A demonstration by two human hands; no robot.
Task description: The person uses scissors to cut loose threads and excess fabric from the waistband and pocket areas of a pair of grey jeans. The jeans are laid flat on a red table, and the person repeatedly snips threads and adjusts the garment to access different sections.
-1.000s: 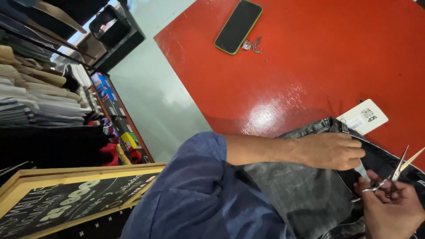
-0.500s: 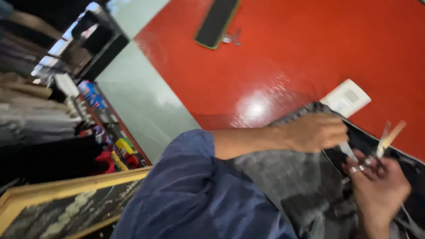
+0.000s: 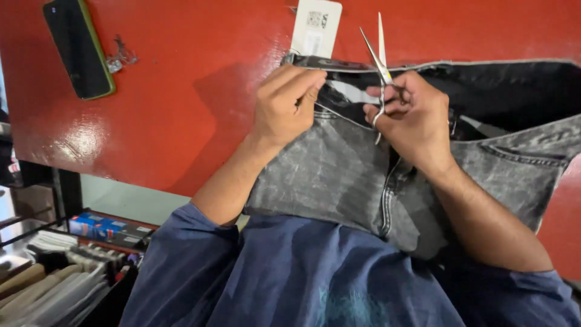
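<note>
A pair of dark grey washed jeans [image 3: 339, 175] lies on the red table [image 3: 200, 72], waistband toward the far side. My left hand [image 3: 284, 106] pinches the waistband near a white paper tag [image 3: 316, 27] attached there. My right hand [image 3: 414, 118] holds small silver scissors [image 3: 378, 51], blades apart and pointing away from me, just above the waistband opening. The two hands are close together over the fly area.
A black phone in a green case [image 3: 78, 48] lies at the table's far left, with a small bunch of keys [image 3: 121, 56] beside it. Below the table edge at the left, shelves hold folded clothes [image 3: 48, 284] and coloured boxes [image 3: 103, 227].
The view has swung over the table, so the jeans and both hands now sit in the middle. My hands stay on the waistband, the right still with the scissors.
</note>
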